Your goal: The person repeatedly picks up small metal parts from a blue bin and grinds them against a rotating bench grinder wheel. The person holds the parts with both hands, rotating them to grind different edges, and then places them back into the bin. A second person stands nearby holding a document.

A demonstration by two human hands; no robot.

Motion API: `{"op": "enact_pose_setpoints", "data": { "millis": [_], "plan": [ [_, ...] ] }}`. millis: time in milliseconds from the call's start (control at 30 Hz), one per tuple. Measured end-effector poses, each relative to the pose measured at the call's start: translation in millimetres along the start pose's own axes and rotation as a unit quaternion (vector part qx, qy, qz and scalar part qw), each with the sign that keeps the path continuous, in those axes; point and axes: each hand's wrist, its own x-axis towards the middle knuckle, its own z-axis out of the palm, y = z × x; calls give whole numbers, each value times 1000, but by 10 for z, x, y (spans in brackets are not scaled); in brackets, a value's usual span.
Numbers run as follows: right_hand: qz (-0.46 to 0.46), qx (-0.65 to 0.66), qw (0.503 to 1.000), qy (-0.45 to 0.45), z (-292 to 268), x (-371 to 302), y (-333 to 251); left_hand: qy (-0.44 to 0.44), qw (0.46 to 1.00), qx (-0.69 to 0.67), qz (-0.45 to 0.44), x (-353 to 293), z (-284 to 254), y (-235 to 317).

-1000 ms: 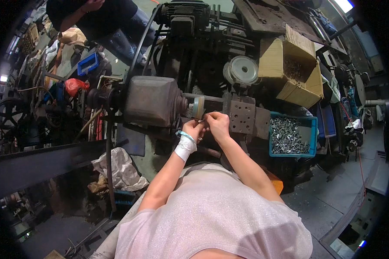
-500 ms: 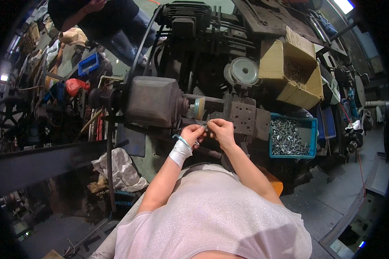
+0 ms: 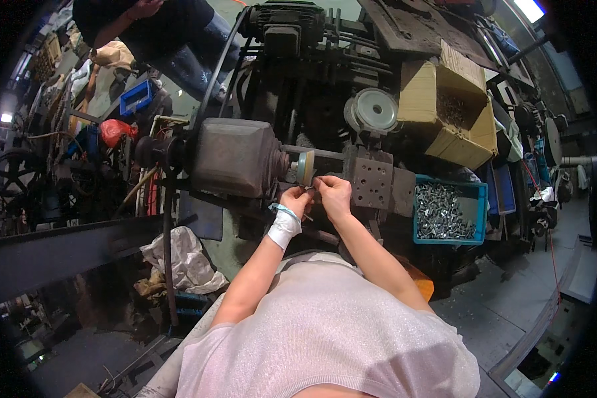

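My left hand (image 3: 294, 200), its wrist wrapped in white with a pale blue band, is closed in a pinch. Fingertip to fingertip with it, my right hand (image 3: 333, 195) pinches too. A small metal part (image 3: 310, 188) sits between the fingers of both hands, mostly hidden by them. Just beyond them is the round wheel (image 3: 305, 167) on the spindle of a dark machine head (image 3: 235, 158); whether the part touches the wheel I cannot tell. Right of my hands stands a dark metal block with holes (image 3: 371, 179).
A teal crate (image 3: 482, 211) of small shiny metal parts stands at the right, below an open cardboard box (image 3: 416, 93). A pale disc (image 3: 376, 109) lies beyond the block. At the far left a person (image 3: 179, 46) stands near the belt (image 3: 213, 73). A crumpled white sack (image 3: 186, 259) lies lower left.
Both hands have moved slightly up, closer to the wheel, with the small part between them. My left wrist has shifted a little to the right.
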Motion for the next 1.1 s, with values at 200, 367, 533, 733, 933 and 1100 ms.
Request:
{"op": "enact_pose_setpoints", "data": {
  "millis": [200,367,533,733,933,1100],
  "plan": [
    [32,37,999,10,54,-5,-7,18,1000,-22,-2,27,14,-18],
    [10,58,998,24,47,-44,-24,5,1000,-19,-10,5,6,6],
    [201,260,944,-28,-178,-254,-355,-46,994,-73,-60,-158,-79,66],
    [252,361,874,-209,-382,-397,-528,8,951,-302,-72,-235,-113,11],
    [190,129,946,-229,-261,-587,-450,76,954,-289,-32,-228,-80,5],
    [75,98,980,-153,-170,-576,-319,97,967,-234,27,-236,-50,-51]
  ]
}}
